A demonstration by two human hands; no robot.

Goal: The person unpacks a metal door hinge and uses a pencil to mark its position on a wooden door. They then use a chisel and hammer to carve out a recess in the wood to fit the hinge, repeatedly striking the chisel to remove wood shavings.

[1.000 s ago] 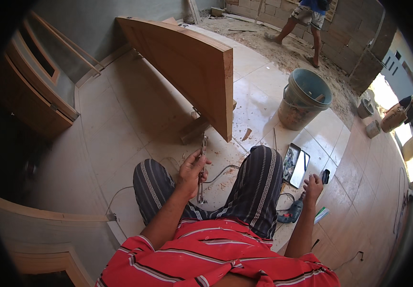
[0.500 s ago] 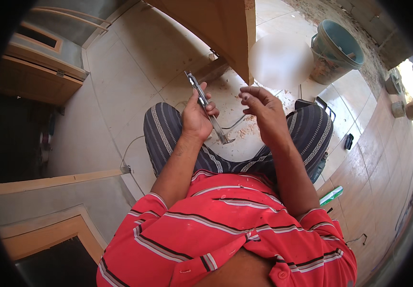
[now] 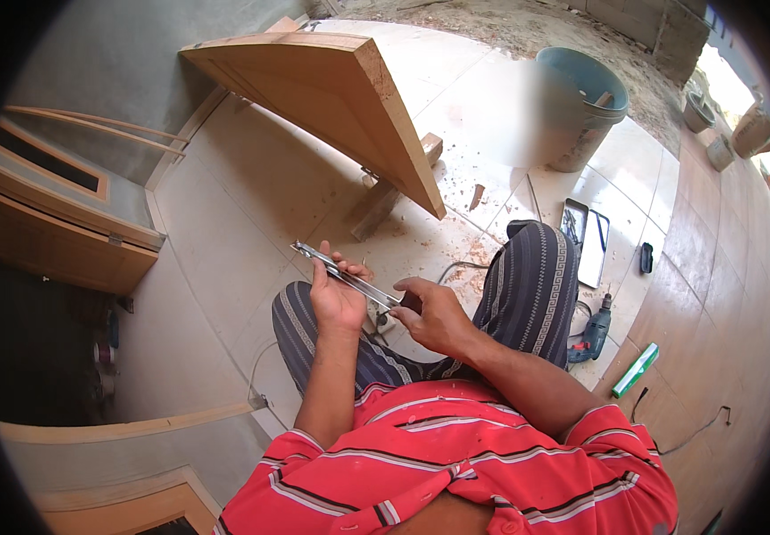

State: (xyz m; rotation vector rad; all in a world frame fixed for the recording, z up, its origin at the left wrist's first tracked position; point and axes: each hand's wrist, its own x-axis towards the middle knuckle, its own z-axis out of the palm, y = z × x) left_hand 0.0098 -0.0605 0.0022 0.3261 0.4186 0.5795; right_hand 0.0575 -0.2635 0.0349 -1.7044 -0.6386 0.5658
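Note:
A long, narrow, shiny metal fitting [image 3: 363,286] lies slantwise in front of me; its exact kind I cannot make out. My left hand [image 3: 339,305] is closed around its far half, the thumb along one side and the fingertips on the other. The thumb and forefinger of my right hand [image 3: 438,318] pinch the end nearer to me. Beyond my hands, a wooden door panel [image 3: 314,89] is propped at a slant, its near corner above the tiled floor. A wood block [image 3: 376,207] lies beneath the panel.
To the right are an open case of bits [image 3: 574,223], a power drill [image 3: 593,330], a green-and-white box [image 3: 636,370] and a small black case [image 3: 646,258]. A large bucket [image 3: 572,134] stands farther off. Wood shavings [image 3: 470,276] litter the tiles.
My right hand has come left and now grips the near end of the metal fitting. The fitting has tilted flatter. My view has shifted, showing more of the panel and the drill.

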